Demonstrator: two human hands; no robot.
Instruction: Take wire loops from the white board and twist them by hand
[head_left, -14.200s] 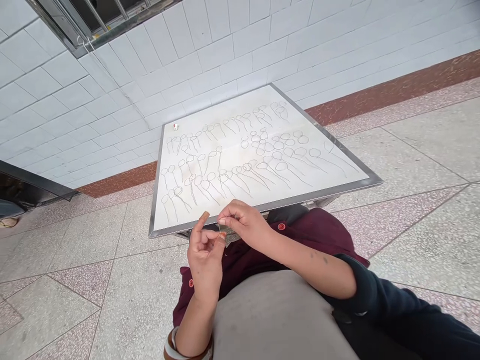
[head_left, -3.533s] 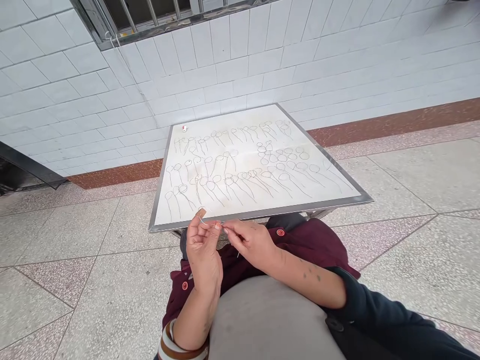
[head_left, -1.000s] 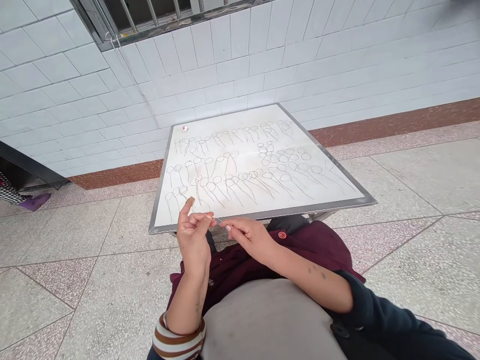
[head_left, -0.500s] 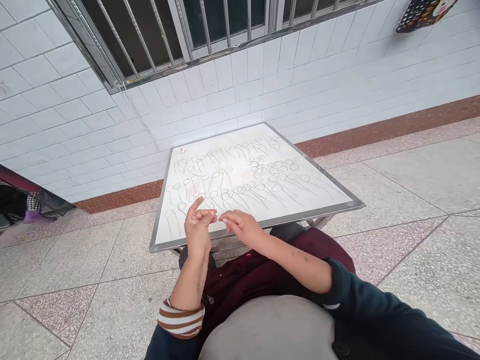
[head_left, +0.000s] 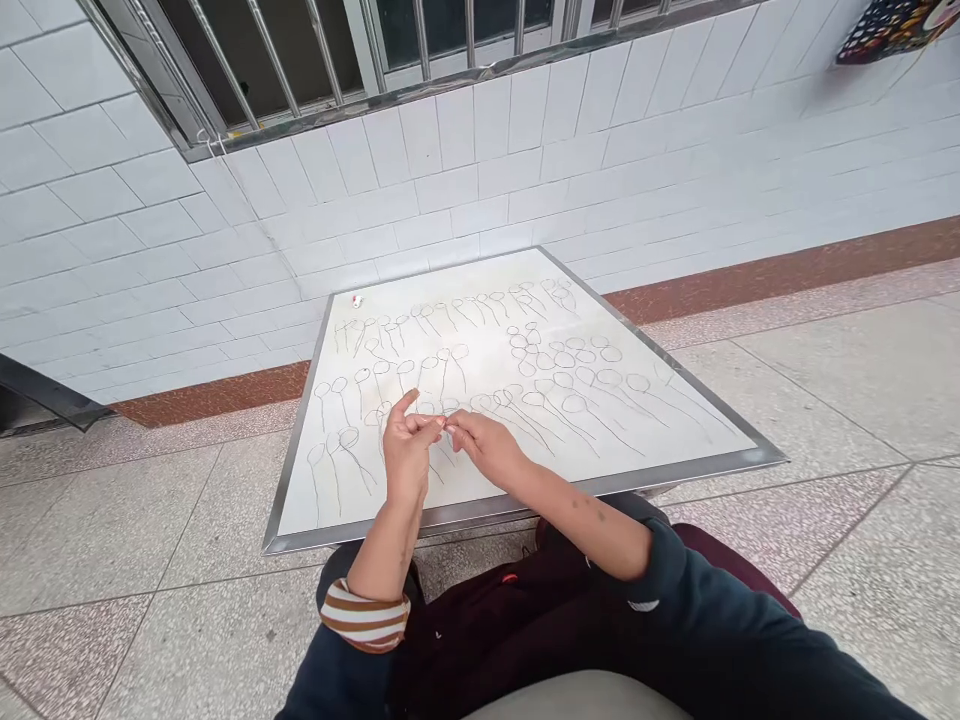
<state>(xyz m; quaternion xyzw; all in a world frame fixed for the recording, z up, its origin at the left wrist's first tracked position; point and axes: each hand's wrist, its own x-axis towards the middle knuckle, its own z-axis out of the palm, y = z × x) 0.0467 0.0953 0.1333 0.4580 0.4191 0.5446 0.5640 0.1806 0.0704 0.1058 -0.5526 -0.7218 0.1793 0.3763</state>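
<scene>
My left hand [head_left: 409, 450] is raised over the front part of a white table [head_left: 480, 480], thumb pinched to a finger and another finger pointing up. My right hand [head_left: 484, 445] comes in from the right, its fingers pinched together. The fingertips of both hands meet; what they hold, if anything, is too small to make out. Rows of thin looped wires or threads with long tails lie on the table around and behind the hands. A group of closed rings [head_left: 562, 355] lies right of the middle.
A small red and white object [head_left: 357, 300] sits at the table's back left corner. Behind the table stands a white tiled wall [head_left: 420, 200] with a barred window [head_left: 450, 40]. A dark patterned cloth [head_left: 892, 30] hangs at the upper right.
The view has moved closer over the table. My two hands have come together, so the small gap between their fingertips has closed.
</scene>
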